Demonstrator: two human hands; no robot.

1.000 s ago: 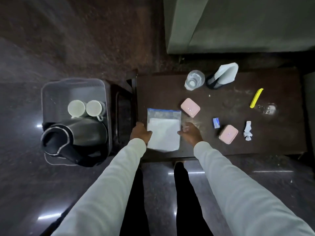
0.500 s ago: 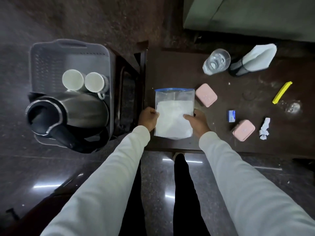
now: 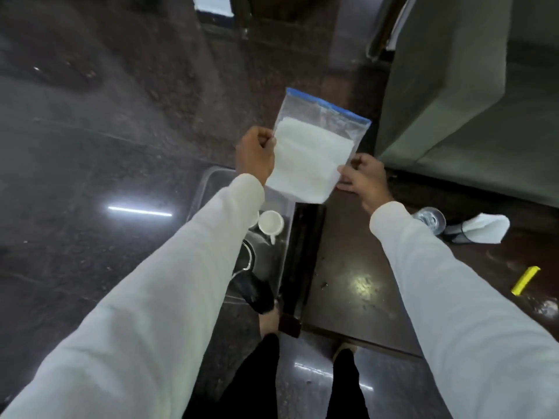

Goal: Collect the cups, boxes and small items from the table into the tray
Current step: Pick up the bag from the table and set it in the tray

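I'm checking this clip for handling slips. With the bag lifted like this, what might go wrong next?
1. The zip bag hangs from pinches at its side edges only, left hand and right hand; the white contents sag low, so it may slip.
2. The tray already holds a cup and a kettle, mostly hidden under the left sleeve; lowering the bag blind could knock the cup.

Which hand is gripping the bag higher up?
The left hand, pinching the clear zip bag mid-edge; the right hand holds its lower corner.
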